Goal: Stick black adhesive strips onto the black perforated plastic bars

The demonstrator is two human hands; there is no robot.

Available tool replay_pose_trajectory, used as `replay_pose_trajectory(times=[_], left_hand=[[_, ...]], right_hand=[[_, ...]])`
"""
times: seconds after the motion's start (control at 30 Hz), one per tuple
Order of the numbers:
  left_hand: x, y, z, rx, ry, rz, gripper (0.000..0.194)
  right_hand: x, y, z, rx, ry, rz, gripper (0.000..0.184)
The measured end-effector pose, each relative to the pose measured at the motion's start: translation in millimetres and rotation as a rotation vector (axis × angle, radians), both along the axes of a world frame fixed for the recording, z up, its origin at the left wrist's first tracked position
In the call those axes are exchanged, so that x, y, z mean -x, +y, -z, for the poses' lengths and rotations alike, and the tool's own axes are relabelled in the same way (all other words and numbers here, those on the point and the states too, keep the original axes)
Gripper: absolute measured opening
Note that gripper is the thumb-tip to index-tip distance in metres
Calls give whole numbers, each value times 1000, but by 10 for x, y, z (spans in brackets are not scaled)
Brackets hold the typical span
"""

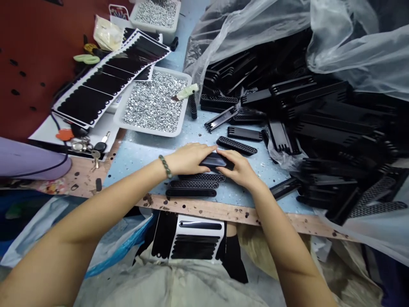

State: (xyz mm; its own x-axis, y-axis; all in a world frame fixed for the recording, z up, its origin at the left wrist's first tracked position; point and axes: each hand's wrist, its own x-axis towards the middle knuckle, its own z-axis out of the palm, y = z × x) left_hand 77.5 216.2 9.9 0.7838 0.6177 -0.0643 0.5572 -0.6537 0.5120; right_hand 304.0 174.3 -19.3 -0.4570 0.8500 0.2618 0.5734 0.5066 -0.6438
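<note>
Both hands meet over one long black plastic strip point(213, 160) near the table's front edge. My left hand point(188, 157), with a green bead bracelet on the wrist, lies over its left end with fingers pressed on it. My right hand point(239, 169) grips its right end. Just below them lie three black perforated strips point(193, 186) side by side on the blue table point(140, 149). Another perforated strip point(237, 145) rests just beyond my fingers.
A big heap of black plastic parts point(319, 115) in clear plastic bags fills the right. A white tray of small silver pieces point(154, 103) stands ahead left, with black sticker sheets point(108, 79) beside it. Keys point(92, 147) lie left. A sticker sheet point(196, 238) rests on my lap.
</note>
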Motion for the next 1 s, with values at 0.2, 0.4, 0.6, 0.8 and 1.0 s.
replay_pose_trajectory(times=[0.2,0.4,0.6,0.8,1.0], left_hand=[[-232,-4,-60,148,-606,-241,47],[-31,-268,-11,406,-920,-487,59],[814,-1244,-211,475,-667,-761,37],[886,-2121,107,802,-225,-660,32],[597,-2287,474,776,-260,-695,27]], right_hand=[[196,68,-331,-28,325,140,76],[411,79,-341,141,182,-71,72],[352,167,-395,38,-475,-159,60],[311,103,-462,45,-380,-161,62],[500,-945,-574,9,64,-118,20]])
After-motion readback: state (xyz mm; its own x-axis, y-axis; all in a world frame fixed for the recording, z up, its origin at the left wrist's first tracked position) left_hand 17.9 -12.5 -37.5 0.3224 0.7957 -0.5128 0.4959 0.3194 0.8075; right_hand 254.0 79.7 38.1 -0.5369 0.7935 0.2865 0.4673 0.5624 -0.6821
